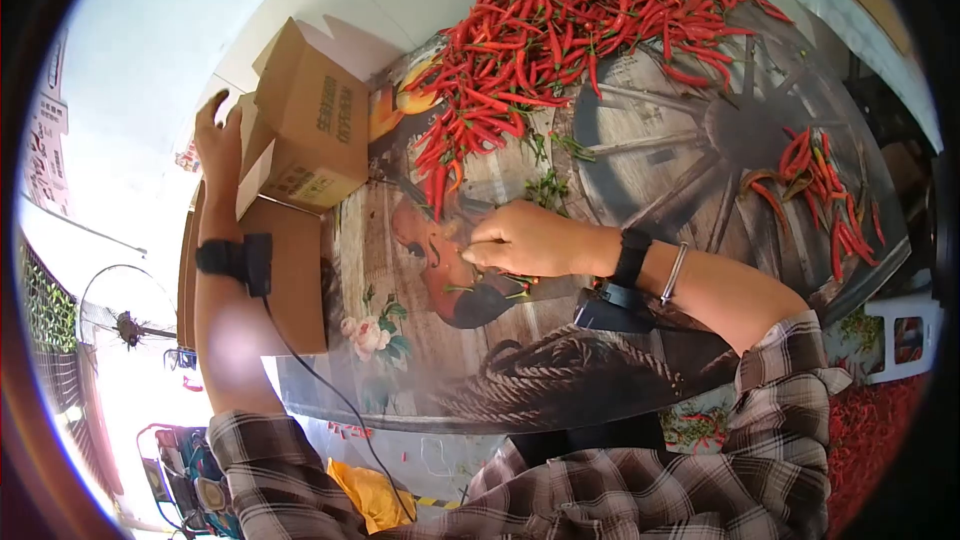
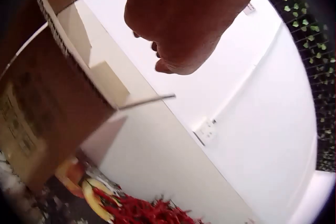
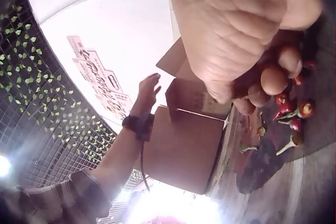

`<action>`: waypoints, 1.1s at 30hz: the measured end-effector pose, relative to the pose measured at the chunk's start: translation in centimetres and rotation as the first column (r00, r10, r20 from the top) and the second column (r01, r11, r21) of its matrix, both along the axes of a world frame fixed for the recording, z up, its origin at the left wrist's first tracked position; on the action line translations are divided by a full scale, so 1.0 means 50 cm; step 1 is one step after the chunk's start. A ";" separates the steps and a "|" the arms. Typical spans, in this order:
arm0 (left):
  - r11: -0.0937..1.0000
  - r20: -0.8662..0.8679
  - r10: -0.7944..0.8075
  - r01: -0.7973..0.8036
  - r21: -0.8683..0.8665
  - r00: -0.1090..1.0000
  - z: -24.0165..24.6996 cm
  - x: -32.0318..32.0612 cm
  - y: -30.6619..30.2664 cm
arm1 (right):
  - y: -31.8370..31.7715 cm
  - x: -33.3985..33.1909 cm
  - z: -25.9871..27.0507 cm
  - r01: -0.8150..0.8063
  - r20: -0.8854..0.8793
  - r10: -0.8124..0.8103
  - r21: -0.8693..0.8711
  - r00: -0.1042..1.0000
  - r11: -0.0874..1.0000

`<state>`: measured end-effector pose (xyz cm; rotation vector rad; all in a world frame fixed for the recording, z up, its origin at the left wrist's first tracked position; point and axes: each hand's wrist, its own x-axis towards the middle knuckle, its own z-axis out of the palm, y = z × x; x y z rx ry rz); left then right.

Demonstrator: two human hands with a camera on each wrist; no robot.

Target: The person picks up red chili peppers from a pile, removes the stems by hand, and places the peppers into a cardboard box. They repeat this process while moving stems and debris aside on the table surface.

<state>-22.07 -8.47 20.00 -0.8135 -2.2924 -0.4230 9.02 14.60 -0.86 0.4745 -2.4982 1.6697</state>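
My left hand point(image 1: 218, 135) is raised beside the open top of a cardboard box point(image 1: 315, 125), fingers loosely bent and nothing in them. In the left wrist view this hand point(image 2: 184, 29) hangs to the right of the box flaps. Low over the table's middle, my right hand point(image 1: 535, 238) has its fingers curled round a small bunch of red chillies point(image 3: 294, 113). Their stem ends stick out past the fingertips point(image 3: 273, 79); the rest is hidden by the hand. Loose green stems point(image 1: 545, 188) lie just beyond it.
A big heap of red chillies point(image 1: 600, 20) covers the far part of the table point(image 1: 620, 320). A smaller group of chillies point(image 1: 825, 190) lies at the right edge. Another cardboard box point(image 1: 290, 285) stands below the open one, at the table's left side. A fan point(image 1: 128, 330) is farther left.
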 end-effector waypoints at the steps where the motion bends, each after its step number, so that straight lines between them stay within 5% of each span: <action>1: 0.979 -0.041 -0.181 0.184 0.092 0.983 -0.006 0.062 0.040 | 0.000 0.003 0.005 0.005 -0.020 -0.005 -0.005 1.000 1.000; 2: 0.916 -0.097 -0.349 0.361 0.174 0.932 -0.016 0.119 0.075 | -0.001 0.006 0.010 0.007 -0.041 -0.007 -0.009 0.999 1.000; 4: 0.827 0.089 -0.554 0.535 0.173 0.828 -0.049 0.210 0.131 | -0.004 0.011 0.019 -0.006 0.005 0.006 0.007 1.000 1.000; 6: 0.858 0.399 -0.490 0.509 0.066 0.775 -0.103 0.235 0.162 | -0.008 0.013 0.014 -0.024 0.057 0.023 0.026 0.998 0.999; 8: 0.841 0.627 -0.488 0.520 0.151 0.607 -0.180 0.223 0.195 | -0.010 0.011 0.005 0.094 -0.270 -0.066 0.090 0.961 0.992; 12: 0.799 0.608 -0.479 0.601 0.003 0.634 -0.282 0.223 0.253 | -0.004 0.016 0.018 0.190 -0.275 -0.159 0.093 0.948 0.977; 14: 0.743 0.658 -0.571 0.650 0.159 0.491 -0.338 0.195 0.274 | 0.001 0.014 0.019 0.235 -0.296 -0.200 0.086 0.934 0.968; 15: 0.712 0.752 -0.573 0.653 0.259 0.327 -0.328 0.218 0.282 | 0.002 0.011 0.018 0.235 -0.292 -0.202 0.085 0.935 0.968; 16: 0.714 0.756 -0.569 0.651 0.258 0.323 -0.339 0.214 0.283 | 0.002 0.009 0.015 0.254 -0.299 -0.214 0.100 0.930 0.962; 18: 0.795 0.723 -0.475 0.596 0.110 0.501 -0.348 0.215 0.286 | 0.003 0.005 0.010 0.269 -0.304 -0.225 0.111 0.926 0.957; 21: 0.821 0.745 -0.359 0.570 -0.035 0.562 -0.346 0.242 0.261 | 0.006 0.001 0.012 0.277 -0.307 -0.248 0.051 0.919 0.960; 24: 0.828 0.723 -0.476 0.531 0.178 0.500 -0.356 0.272 0.222 | 0.011 0.000 0.013 0.310 -0.336 -0.272 0.064 0.902 0.949; 25: 0.886 0.682 -0.397 0.452 0.109 0.614 -0.331 0.306 0.211 | 0.012 -0.001 0.012 0.302 -0.330 -0.276 0.029 0.903 0.953; 29: 0.933 0.569 -0.340 0.346 0.103 0.749 -0.323 0.328 0.140 | 0.011 0.003 0.017 0.287 -0.182 -0.299 -0.089 0.937 0.954; 30: 0.935 0.567 -0.334 0.339 0.100 0.753 -0.329 0.338 0.127 | 0.012 0.001 0.016 0.279 -0.185 -0.292 -0.092 0.938 0.956; 32: 0.944 0.744 -0.318 0.271 0.190 0.588 -0.347 0.353 0.114 | 0.016 -0.002 0.011 0.299 -0.156 -0.307 -0.077 0.939 0.951; 33: 0.941 0.714 -0.314 0.305 0.147 0.625 -0.354 0.361 0.114 | 0.014 0.001 0.015 0.292 -0.138 -0.308 -0.125 0.941 0.948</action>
